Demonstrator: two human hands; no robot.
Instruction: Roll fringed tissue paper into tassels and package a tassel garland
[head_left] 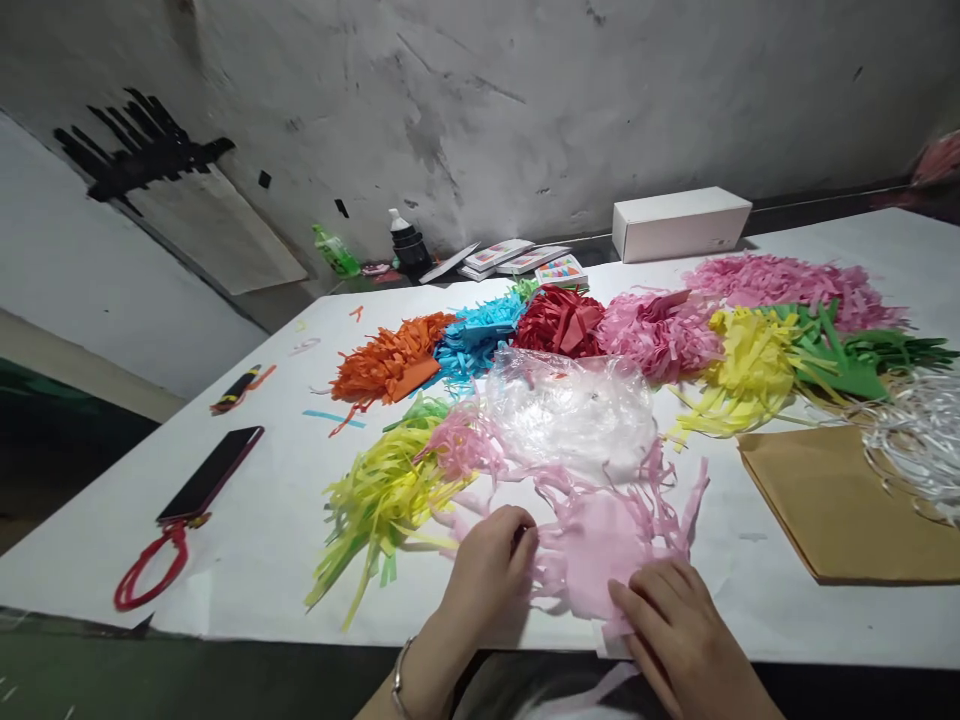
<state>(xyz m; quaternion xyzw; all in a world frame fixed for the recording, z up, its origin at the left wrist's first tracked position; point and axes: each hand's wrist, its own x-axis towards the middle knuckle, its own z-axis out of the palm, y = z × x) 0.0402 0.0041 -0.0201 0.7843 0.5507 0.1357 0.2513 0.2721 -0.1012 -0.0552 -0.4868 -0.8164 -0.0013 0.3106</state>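
A pink fringed tissue paper sheet (604, 555) lies near the table's front edge, its plain middle flat and its cut strips spreading outward. At its left side, my left hand (491, 560) is closed with curled fingers at the pink strips. My right hand (675, 625) rests over the lower right edge, fingers stretched out and the index fingertip touching the plain middle; its thumb is hidden. Just behind the sheet sits a crumpled clear plastic bag (574, 405). Left of it lie a yellow tissue tassel (390, 490) and some loose pink strips (465, 440).
Orange (394, 355), blue (480, 335), red (561, 320), pink (660, 330), yellow (750, 365) and green tassels (847, 355) line the back. Brown paper (840, 510) and white cord (915, 440) lie right. A phone (211, 472) lies left; a white box (681, 226) stands behind.
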